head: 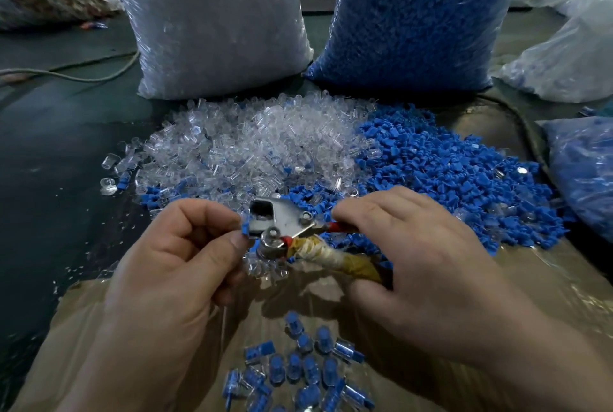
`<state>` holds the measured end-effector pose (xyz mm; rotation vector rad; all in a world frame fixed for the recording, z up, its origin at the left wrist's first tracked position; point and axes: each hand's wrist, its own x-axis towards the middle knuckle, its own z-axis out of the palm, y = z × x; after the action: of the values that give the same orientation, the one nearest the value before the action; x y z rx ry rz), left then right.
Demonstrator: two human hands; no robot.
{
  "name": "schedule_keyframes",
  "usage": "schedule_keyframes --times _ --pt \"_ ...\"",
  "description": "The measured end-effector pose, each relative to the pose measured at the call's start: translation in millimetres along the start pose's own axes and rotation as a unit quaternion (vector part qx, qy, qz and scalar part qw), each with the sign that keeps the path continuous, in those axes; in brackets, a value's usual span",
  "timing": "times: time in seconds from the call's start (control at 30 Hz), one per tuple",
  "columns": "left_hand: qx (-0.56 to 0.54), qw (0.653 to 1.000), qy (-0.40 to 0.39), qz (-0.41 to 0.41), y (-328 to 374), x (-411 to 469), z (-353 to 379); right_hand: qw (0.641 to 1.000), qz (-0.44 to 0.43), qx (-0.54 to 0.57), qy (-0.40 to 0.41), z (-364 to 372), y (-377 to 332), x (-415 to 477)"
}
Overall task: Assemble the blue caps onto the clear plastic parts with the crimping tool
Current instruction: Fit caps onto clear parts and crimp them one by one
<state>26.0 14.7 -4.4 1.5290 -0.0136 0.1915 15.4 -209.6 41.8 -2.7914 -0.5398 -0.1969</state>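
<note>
nearest, finished pieces (298,368), blue cores in clear shells, lie on a brown sheet (530,295). above them the left hand (172,262) pinches a blue cap (245,229) at the tool (282,220)'s metal head; the right hand (414,262) curls round its handles, one red, one tape-wrapped. beyond: heaps of clear parts (238,146) and caps (447,172), then two full bags (215,23).

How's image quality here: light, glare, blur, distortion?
Head view: dim, bluish light; glare streaks on the clear bag and blue bag; wide-angle bending toward the edges; left hand, its pinched blue cap and the crimping tool in the right hand fairly sharp; assembled pieces at the bottom slightly soft.
</note>
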Motion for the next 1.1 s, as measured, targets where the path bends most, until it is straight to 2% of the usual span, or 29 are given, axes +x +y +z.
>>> schedule_keyframes --times 0.17,0.73,0.87,0.97,1.1 --pt "0.009 1.000 -0.006 0.008 -0.8 -1.5 -2.8 0.999 0.002 0.028 -0.016 0.6 1.0 -0.8" --pt "0.016 1.000 -0.007 0.017 2.1 -4.9 -1.9 0.999 -0.013 0.001 -0.031 0.1 -4.8 1.0" --pt "0.060 0.998 -0.007 0.015 7.3 -9.3 3.3 1.000 -0.005 -0.001 0.001 -2.5 4.0 -1.8" --pt "0.117 0.993 -0.003 0.007 3.5 -12.9 8.0 0.999 0.016 -0.017 -0.022 -5.3 11.3 -0.9" --pt "0.100 0.995 0.014 -0.007 2.4 -10.6 7.5 1.000 0.007 0.009 -0.027 -0.7 7.8 -1.4"
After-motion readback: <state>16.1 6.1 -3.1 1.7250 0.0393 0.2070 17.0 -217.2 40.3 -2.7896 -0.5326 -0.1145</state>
